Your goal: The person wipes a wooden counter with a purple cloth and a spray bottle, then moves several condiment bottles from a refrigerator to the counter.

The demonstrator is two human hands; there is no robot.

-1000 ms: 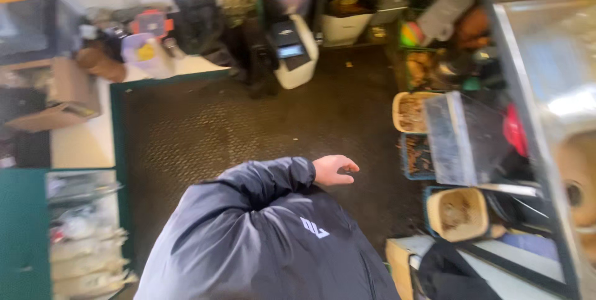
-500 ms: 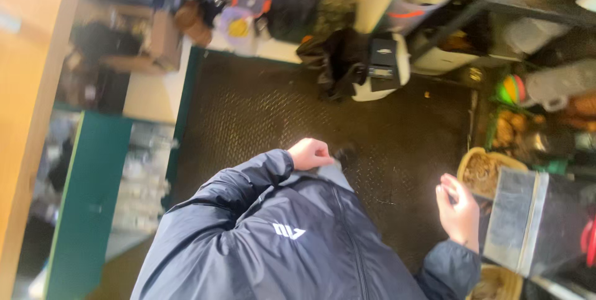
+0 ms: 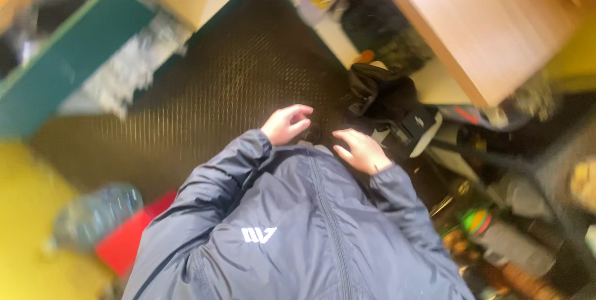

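Both hands now together, left hand and right hand empty, above jacket.

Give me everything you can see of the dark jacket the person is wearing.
The jacket is dark navy, of a smooth, slightly shiny, crinkled fabric. A zip runs down the middle of the front, closed as far as shows, and a small white emblem sits on the chest. Both sleeves reach to the wrists with gathered cuffs. The left hand and right hand come out of them, held empty just in front of the hem, over the dark ribbed floor mat. The picture is blurred.
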